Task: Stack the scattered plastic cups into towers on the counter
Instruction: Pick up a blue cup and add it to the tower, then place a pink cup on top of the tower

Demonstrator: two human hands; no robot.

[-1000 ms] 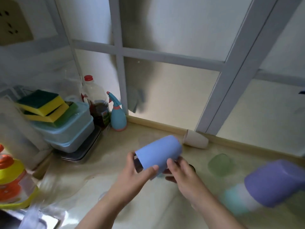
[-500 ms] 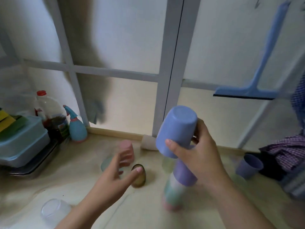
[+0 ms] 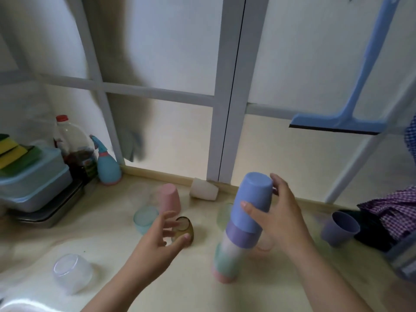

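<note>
A tower of upside-down cups (image 3: 234, 251) stands on the beige counter (image 3: 117, 248): pink at the bottom, then green, white and purple. My right hand (image 3: 276, 212) grips a blue cup (image 3: 252, 201) set mouth-down over the tower's top. My left hand (image 3: 157, 242) hovers with fingers apart over a brown cup (image 3: 183, 229) lying on its side; I cannot tell if it touches. Scattered around are a pink cup (image 3: 169, 198), a teal cup (image 3: 144, 218), a white cup (image 3: 203, 189) on its side, a clear cup (image 3: 71, 272) and a purple cup (image 3: 340, 228).
Stacked lidded boxes with sponges (image 3: 31, 176), a bottle (image 3: 74, 147) and a teal spray bottle (image 3: 108, 163) crowd the left end. A blue squeegee (image 3: 342, 113) hangs at the window. Checked cloth (image 3: 391, 210) lies at the right. A sink rim (image 3: 20, 306) shows bottom left.
My right hand carried the blue cup to the right and lowered it, mouth down, onto the tower. My left hand let go of it and moved down over the brown cup.
</note>
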